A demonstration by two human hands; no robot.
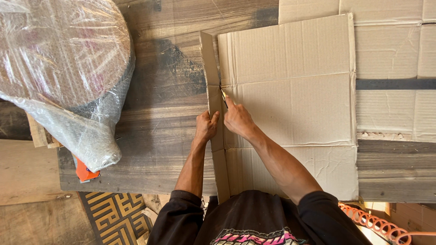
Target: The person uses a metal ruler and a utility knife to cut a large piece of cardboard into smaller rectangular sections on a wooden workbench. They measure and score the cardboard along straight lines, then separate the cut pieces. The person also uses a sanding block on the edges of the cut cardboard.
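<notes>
A flattened brown cardboard sheet [290, 104] lies on a dark wooden table [159, 136]. My right hand [237, 119] grips a small yellow-and-black utility knife [223, 96], its blade in the cardboard along the left edge. A narrow cardboard strip [211, 86] is partly cut away from the sheet's left side. My left hand [206, 126] pinches that strip just left of the cut, close beside my right hand.
A large round object wrapped in clear bubble wrap [63, 68] fills the table's left side, with an orange tool [85, 172] under it. More cardboard [390, 50] lies at the right. An orange coiled hose [377, 222] and a patterned mat [113, 218] are near the floor.
</notes>
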